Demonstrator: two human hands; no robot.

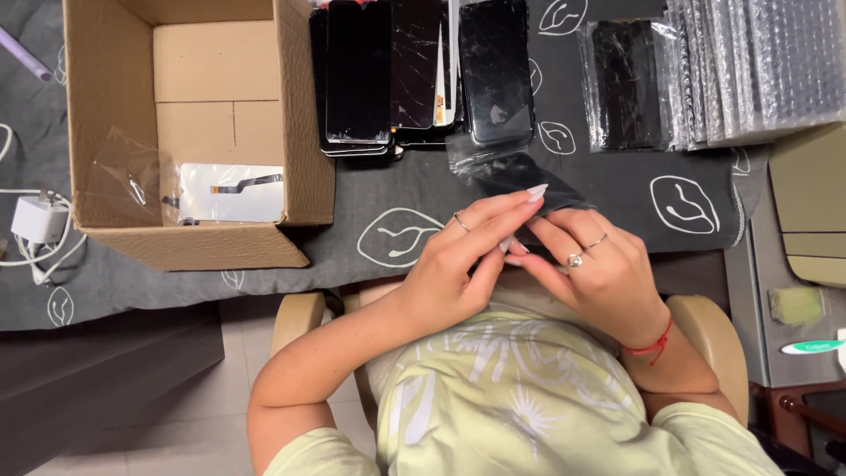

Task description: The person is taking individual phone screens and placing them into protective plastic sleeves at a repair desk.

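My left hand [463, 260] and my right hand [599, 269] meet at the near edge of the table, both gripping a black phone screen in a clear plastic bag [520, 172]. The bag sticks out beyond my fingertips toward the stack of phone screens; its near end is hidden under my fingers. Rings sit on fingers of both hands, and a red string bracelet [650, 346] circles my right wrist.
An open cardboard box [300, 115] at the left holds a white screen part and a clear bag. A stack of black phone screens [388, 75] lies ahead, bubble-wrapped ones [731, 70] at the right. A white charger [37, 220] lies far left on the dark patterned cloth [397, 238].
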